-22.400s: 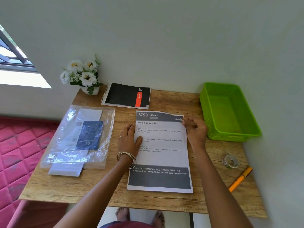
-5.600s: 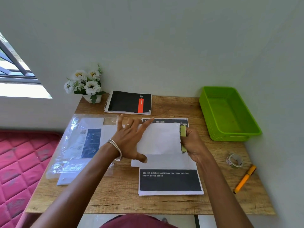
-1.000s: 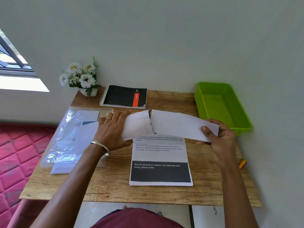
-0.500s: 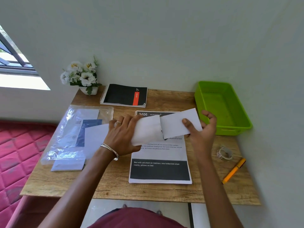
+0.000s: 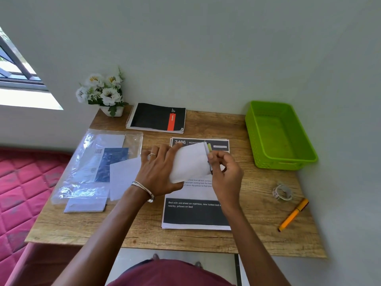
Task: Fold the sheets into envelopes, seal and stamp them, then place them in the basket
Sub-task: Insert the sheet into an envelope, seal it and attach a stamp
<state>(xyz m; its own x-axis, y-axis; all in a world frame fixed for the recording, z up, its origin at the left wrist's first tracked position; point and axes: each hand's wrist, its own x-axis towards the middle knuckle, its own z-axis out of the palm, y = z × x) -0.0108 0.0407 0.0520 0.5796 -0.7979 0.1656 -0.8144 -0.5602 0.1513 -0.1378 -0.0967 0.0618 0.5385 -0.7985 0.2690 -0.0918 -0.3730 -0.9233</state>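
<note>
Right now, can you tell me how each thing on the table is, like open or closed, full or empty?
Folded sheet: folded, held off the table by both hands.
Left hand: gripping the folded sheet.
Right hand: pinching its right edge.
Green basket: empty.
Notebook: closed, lying flat.
Printed sheets: unfolded, flat.
Orange pen: lying flat.
Tape roll: lying flat, untouched.

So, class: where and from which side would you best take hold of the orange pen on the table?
Grip the orange pen around the middle of its barrel, fingers closing across its width from above. It lies flat and diagonal on the table with bare wood on both sides, near the wall; the tape roll sits apart, so a right hand approach looks easiest.
</note>
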